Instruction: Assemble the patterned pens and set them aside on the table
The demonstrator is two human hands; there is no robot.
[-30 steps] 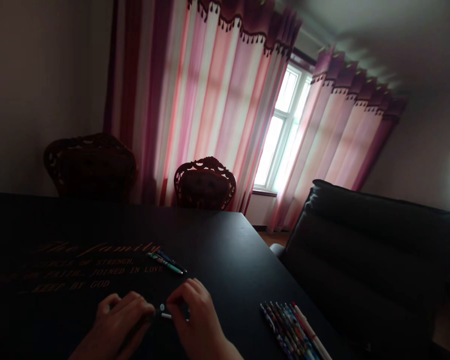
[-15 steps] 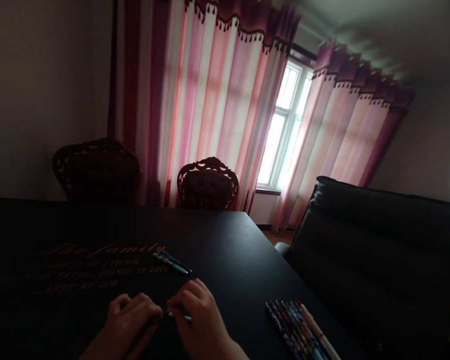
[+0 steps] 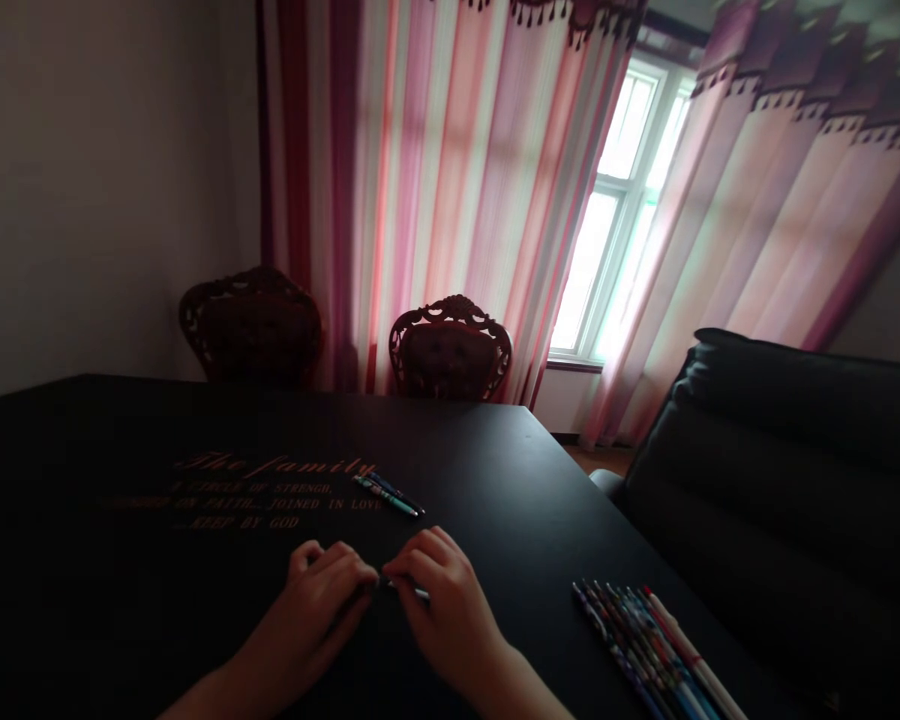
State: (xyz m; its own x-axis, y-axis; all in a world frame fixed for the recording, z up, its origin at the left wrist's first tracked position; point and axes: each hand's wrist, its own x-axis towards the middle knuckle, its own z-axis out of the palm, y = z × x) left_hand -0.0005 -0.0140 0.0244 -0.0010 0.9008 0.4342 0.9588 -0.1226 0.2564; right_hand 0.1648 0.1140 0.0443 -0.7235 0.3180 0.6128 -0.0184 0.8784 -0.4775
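Note:
Above the black table point(image 3: 495, 500), my two hands are close together near the bottom centre. My right hand point(image 3: 446, 590) pinches a thin pen point(image 3: 421, 594), whose light end shows beneath its fingers. The fingers of my left hand point(image 3: 330, 600) are curled together at the pen's other end, with what they grip mostly hidden. Just beyond my hands, a few pens point(image 3: 390, 495) lie side by side near the gold lettering. A row of several pens point(image 3: 645, 640) lies to the right of my right hand.
Two carved chairs point(image 3: 450, 350) point(image 3: 259, 325) stand behind the far table edge. A black padded chair point(image 3: 802, 470) is at the right side. Striped curtains point(image 3: 450, 180) hang around a bright window point(image 3: 607, 220).
The view has shifted, so the table, pens and chairs appear further right, and the table items higher. My hands keep nearly the same pose around the pen.

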